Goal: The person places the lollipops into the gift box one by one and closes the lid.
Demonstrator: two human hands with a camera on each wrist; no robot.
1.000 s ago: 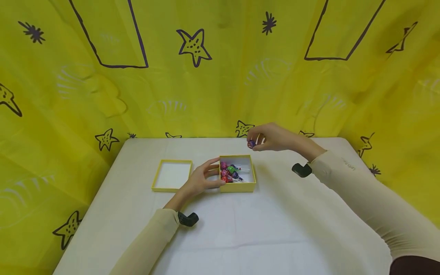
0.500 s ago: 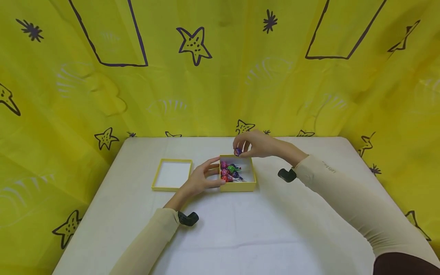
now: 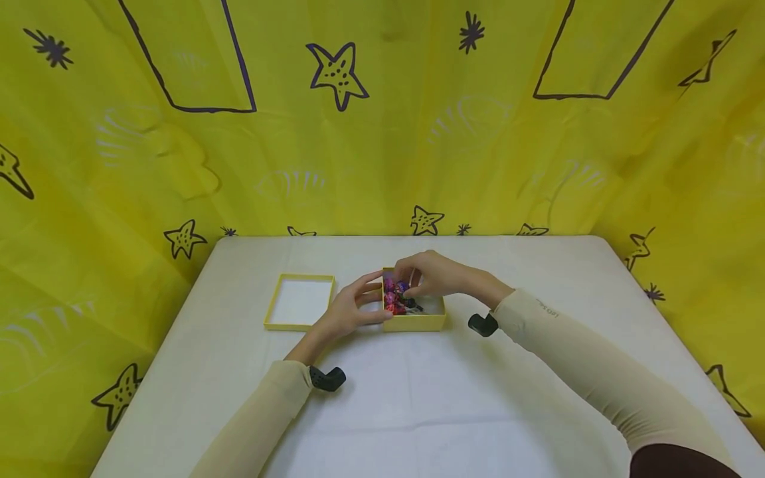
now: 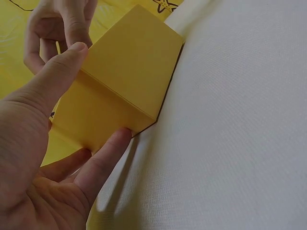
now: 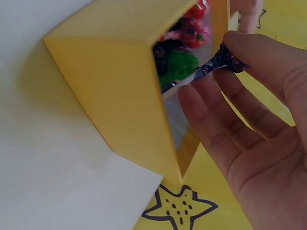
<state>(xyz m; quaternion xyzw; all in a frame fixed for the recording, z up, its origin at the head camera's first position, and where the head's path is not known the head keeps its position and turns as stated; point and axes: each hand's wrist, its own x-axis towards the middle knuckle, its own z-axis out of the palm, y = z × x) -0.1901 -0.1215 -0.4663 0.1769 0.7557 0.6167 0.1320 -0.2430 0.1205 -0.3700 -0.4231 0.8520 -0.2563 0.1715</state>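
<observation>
A small yellow box point(image 3: 415, 324) with a white inside stands on the table, its top uncovered. Wrapped lollipops point(image 3: 391, 300) in pink, red and other colours lie along its left side; the right wrist view also shows a green one point(image 5: 180, 67). My left hand point(image 3: 343, 312) holds the box from the left, thumb at the near corner and fingers against the left wall point(image 4: 96, 110). Over the opening, my right hand point(image 3: 439, 273) pinches a dark purple-wrapped lollipop point(image 5: 218, 61) between thumb and fingers. In the head view that hand covers the box's far right part.
Left of the box lies a shallow yellow-rimmed lid point(image 3: 299, 326), its white inside facing up. A white cloth point(image 3: 406, 398) covers the table. Behind hangs a yellow curtain point(image 3: 382, 146) with starfish drawings. A black wrist device point(image 3: 327, 379) sits on each arm.
My right hand has moved left and down from behind the box's right side into its opening, bringing the purple lollipop along. My left hand stays on the box.
</observation>
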